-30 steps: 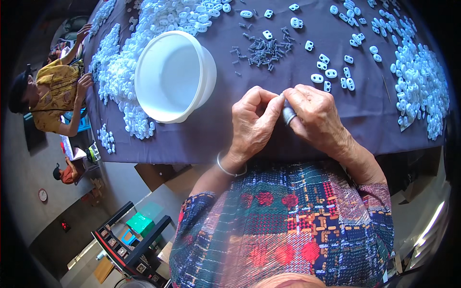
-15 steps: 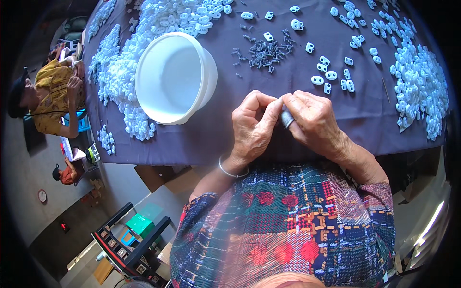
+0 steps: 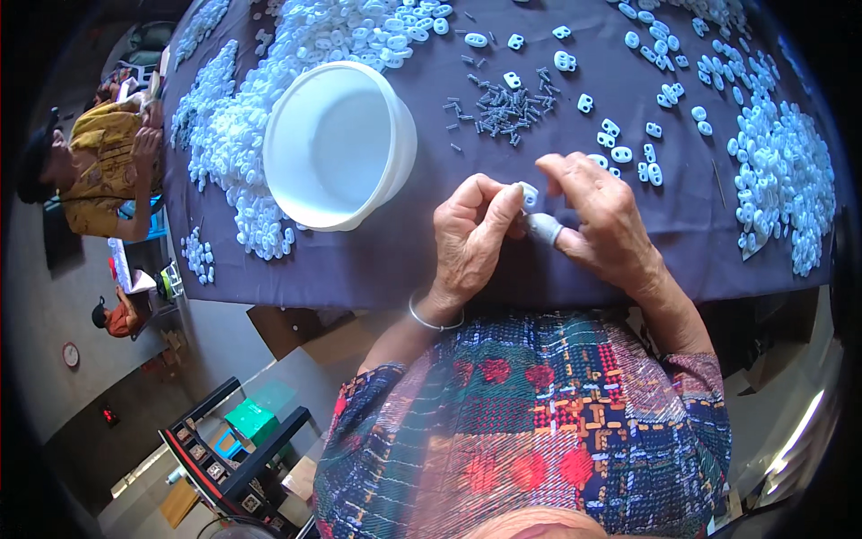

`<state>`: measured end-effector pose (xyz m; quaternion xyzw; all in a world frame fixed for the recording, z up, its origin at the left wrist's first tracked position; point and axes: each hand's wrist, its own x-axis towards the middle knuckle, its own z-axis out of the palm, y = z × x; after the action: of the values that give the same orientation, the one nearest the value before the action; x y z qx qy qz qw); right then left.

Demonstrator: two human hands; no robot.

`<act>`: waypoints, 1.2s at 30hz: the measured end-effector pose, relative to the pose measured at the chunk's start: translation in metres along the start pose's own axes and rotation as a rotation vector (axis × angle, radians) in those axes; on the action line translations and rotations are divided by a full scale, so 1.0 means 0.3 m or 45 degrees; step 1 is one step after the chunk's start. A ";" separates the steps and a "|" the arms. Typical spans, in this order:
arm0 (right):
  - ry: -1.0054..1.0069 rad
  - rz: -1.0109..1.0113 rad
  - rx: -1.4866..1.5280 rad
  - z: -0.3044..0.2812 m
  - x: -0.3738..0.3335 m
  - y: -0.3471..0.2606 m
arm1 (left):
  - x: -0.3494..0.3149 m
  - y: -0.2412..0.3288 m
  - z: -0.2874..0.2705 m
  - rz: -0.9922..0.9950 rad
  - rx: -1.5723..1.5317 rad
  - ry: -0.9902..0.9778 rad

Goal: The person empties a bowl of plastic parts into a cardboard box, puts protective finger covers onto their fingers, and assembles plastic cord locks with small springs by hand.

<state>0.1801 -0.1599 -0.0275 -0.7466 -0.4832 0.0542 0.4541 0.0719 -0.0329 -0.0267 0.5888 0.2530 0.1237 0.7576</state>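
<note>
My left hand [image 3: 471,238] pinches a small white oval two-hole cord lock [image 3: 529,193] between thumb and fingertips, close to the table's near edge. Opposite it, my right hand [image 3: 603,216] has its index finger lifted away from the thumb. A grey wrap [image 3: 544,228] covers that thumb, whose tip is right beside the cord lock; I cannot tell whether it touches. Beyond my hands lies a loose heap of small dark metal springs [image 3: 512,110]. Several more white cord locks [image 3: 654,173] are scattered beyond my right hand.
A white round plastic tub [image 3: 395,171] stands left of my hands on the dark tablecloth [image 3: 359,269]. Large heaps of white pieces [image 3: 215,135] spread behind it, and another heap [image 3: 781,189] sits at far right. A thin needle-like rod [image 3: 719,183] lies before it. A person in yellow [image 3: 99,171] sits at left.
My right fingers have lifted off and spread from the thumb, uncovering the white cord lock in my left fingertips. My left hand has barely moved. The whole view has shifted slightly.
</note>
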 end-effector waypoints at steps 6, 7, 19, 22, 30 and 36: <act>0.339 0.125 0.171 -0.072 0.016 0.000 | -0.070 0.138 -0.074 1.202 0.994 0.426; 0.340 0.128 0.162 -0.069 0.009 0.012 | -0.062 0.151 -0.122 1.225 1.166 0.602; 0.317 0.197 0.097 -0.062 0.011 0.009 | -0.030 0.216 -0.258 0.969 1.860 0.459; 0.323 0.181 0.115 -0.052 0.019 0.016 | -0.041 0.197 -0.325 0.910 1.876 0.450; 0.336 0.164 0.087 -0.055 0.026 0.023 | -0.054 0.261 -0.409 0.829 1.991 0.288; 0.336 0.178 0.092 -0.064 0.015 0.042 | -0.133 0.280 -0.295 0.958 1.888 0.047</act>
<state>0.2009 -0.1701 -0.0238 -0.7622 -0.3640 0.0046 0.5353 0.0007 0.0444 0.0471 0.9784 0.0676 0.1795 0.0769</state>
